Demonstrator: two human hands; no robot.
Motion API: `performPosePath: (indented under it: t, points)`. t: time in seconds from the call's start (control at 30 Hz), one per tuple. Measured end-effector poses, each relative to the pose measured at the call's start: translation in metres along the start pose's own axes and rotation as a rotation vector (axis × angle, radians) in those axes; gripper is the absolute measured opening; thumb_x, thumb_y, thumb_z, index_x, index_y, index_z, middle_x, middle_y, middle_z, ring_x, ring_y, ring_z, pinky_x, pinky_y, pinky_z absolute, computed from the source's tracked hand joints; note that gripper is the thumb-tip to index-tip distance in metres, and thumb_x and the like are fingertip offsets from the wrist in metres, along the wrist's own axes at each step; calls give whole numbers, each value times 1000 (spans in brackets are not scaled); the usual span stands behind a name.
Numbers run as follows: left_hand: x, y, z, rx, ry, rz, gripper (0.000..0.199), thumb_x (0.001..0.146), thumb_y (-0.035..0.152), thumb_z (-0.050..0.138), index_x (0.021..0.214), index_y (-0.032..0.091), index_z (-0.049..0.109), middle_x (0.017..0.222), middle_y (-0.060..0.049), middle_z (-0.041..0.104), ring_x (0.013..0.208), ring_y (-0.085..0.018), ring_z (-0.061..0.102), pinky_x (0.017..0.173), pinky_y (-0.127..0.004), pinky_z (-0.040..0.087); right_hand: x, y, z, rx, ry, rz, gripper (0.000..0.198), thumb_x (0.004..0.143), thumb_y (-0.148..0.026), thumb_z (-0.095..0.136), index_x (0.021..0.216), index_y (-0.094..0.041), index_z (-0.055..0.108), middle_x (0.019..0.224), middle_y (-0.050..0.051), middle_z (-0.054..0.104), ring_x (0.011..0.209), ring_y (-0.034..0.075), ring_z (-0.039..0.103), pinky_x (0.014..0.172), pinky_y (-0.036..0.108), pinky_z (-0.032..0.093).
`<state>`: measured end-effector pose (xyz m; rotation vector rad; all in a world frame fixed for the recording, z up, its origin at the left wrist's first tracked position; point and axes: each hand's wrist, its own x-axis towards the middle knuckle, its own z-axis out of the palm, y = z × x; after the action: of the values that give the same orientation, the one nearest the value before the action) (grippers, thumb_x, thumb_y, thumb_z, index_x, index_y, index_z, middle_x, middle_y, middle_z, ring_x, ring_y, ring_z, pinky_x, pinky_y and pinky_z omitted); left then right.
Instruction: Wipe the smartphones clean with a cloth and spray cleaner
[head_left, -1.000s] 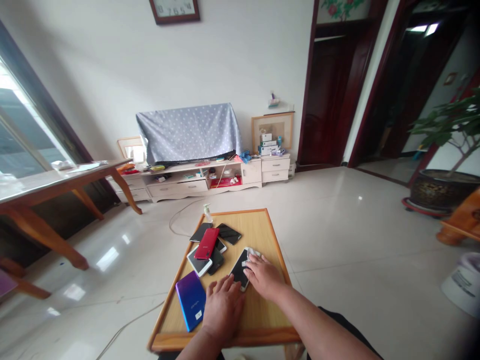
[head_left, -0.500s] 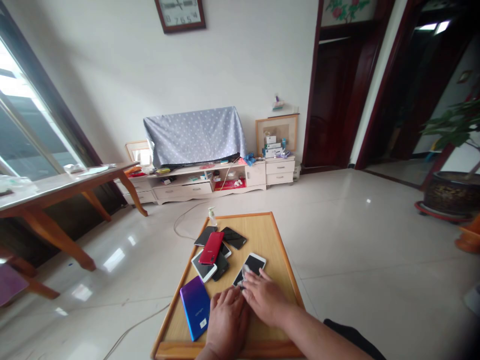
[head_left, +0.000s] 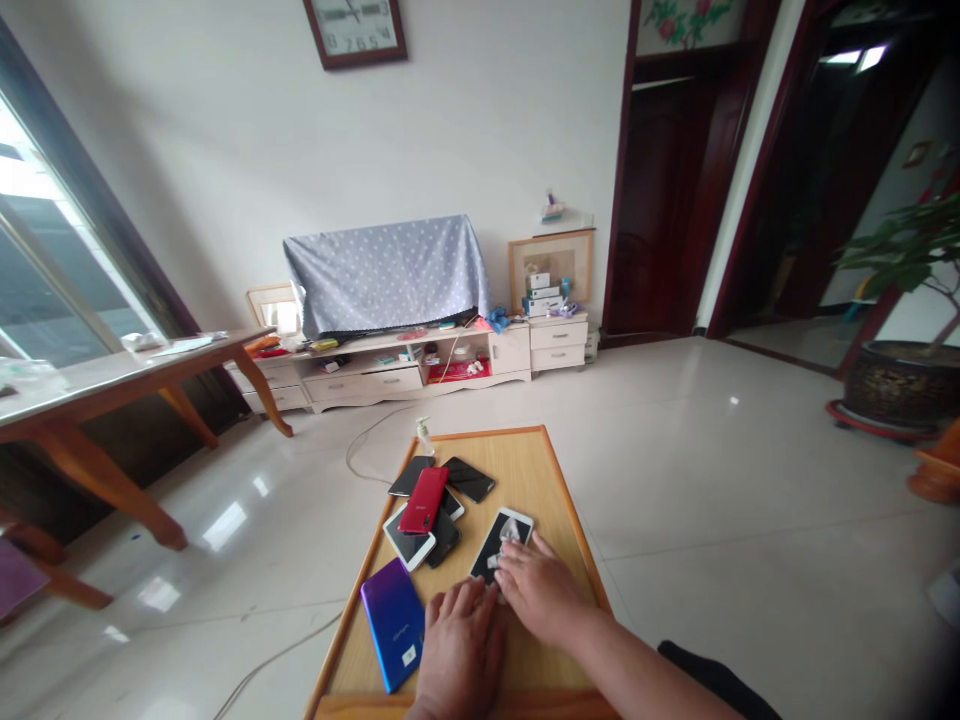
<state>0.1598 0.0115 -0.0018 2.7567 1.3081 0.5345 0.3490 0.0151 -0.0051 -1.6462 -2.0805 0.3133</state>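
Note:
A white-framed smartphone [head_left: 487, 552] with a dark screen lies face up on the small wooden table [head_left: 517, 465]. My left hand [head_left: 459, 635] rests at its near end, fingers curled against the bottom edge. Under the fingers of my right hand [head_left: 538, 588] is a crumpled whitish wipe [head_left: 509, 530], pressed onto the screen. Beside my left hand is a blue-purple phone [head_left: 394, 622], back up. A red phone [head_left: 424, 500] tops a loose heap with another white phone [head_left: 409, 538] and several dark phones [head_left: 469, 479].
A pump bottle [head_left: 424, 436] stands at the table's far left corner. A long cabinet [head_left: 367, 385] with a cloth-covered object [head_left: 390, 275] lines the wall. To the left is a larger table [head_left: 202, 350], to the right a potted plant [head_left: 904, 385]. A cable [head_left: 281, 655] runs along the floor.
My right hand has slid the wipe up the white phone's screen toward its far end. My left hand stays at the near edge. The view has shifted slightly.

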Motion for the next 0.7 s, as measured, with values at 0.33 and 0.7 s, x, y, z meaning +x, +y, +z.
performPosePath:
  t: [0.33,0.7]
  points:
    - [2,-9,12,-73,114,111,26,88,33,61,114,33,66,114,1,72,108,-22,64,91,-39,40,-4,-18,2,70,-69,-59,54,107,-44,21,135,-22,61,143,9,58,139,22,46,122,47,20]
    - [1,-15,12,-44,82,115,28,81,30,64,109,33,67,114,1,72,106,-22,63,90,-39,38,15,-21,9,72,-63,-27,52,107,-43,20,135,-26,61,144,7,57,140,20,44,122,47,19]
